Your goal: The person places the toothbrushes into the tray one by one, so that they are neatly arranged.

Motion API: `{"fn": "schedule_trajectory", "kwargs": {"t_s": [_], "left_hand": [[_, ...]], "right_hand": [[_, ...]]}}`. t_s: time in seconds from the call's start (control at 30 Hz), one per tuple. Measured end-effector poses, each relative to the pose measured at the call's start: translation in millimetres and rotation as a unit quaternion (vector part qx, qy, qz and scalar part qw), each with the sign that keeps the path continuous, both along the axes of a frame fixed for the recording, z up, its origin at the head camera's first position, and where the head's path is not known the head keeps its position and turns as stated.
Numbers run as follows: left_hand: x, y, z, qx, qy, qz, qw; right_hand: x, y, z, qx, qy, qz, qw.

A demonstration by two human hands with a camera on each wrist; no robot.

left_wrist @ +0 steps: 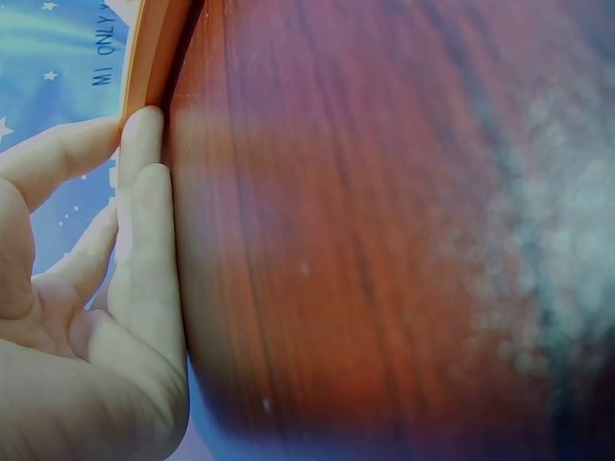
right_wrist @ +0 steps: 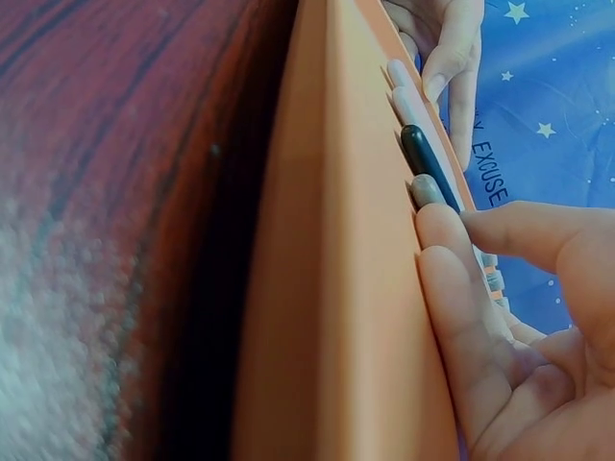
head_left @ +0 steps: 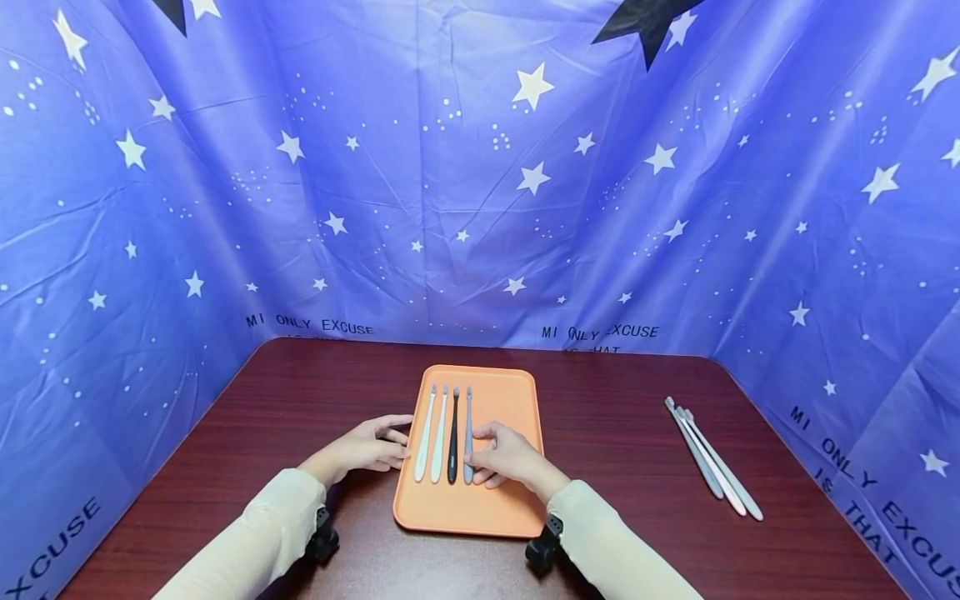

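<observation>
An orange tray (head_left: 506, 512) lies on the table, with a row of toothbrushes side by side, heads toward the far end. From the left come a white toothbrush (head_left: 425, 437), a second whitish toothbrush (head_left: 439, 437), a black toothbrush (head_left: 453, 442) and a grey toothbrush (head_left: 469, 417). My right hand (head_left: 510, 457) reaches over the tray's right side and pinches the grey one near its handle end between thumb and fingers. At the tray's left rim, my left hand (head_left: 363, 446) touches the edge with thumb and extended fingertips; the left wrist view shows those fingertips (left_wrist: 144, 125) against the rim.
To the right on the dark red wooden table (head_left: 615, 433), three more toothbrushes (head_left: 712, 458) lie bunched at a slant, grey and whitish. A blue star-printed cloth (head_left: 450, 208) hangs around the back and sides of the table.
</observation>
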State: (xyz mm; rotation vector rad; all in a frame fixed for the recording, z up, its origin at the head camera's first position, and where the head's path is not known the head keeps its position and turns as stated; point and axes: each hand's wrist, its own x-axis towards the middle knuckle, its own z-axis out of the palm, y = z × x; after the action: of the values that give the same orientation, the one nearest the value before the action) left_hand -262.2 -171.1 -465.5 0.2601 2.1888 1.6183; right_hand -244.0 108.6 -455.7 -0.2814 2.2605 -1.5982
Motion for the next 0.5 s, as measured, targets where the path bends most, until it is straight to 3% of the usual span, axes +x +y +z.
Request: {"fn": "schedule_trajectory", "kwargs": {"t_s": [0.5], "left_hand": [[2.8, 0.5, 2.8, -0.001, 0.000, -0.003, 1.0000]], "right_hand": [[-2.3, 2.3, -1.4, -0.014, -0.018, 0.010, 1.000]]}}
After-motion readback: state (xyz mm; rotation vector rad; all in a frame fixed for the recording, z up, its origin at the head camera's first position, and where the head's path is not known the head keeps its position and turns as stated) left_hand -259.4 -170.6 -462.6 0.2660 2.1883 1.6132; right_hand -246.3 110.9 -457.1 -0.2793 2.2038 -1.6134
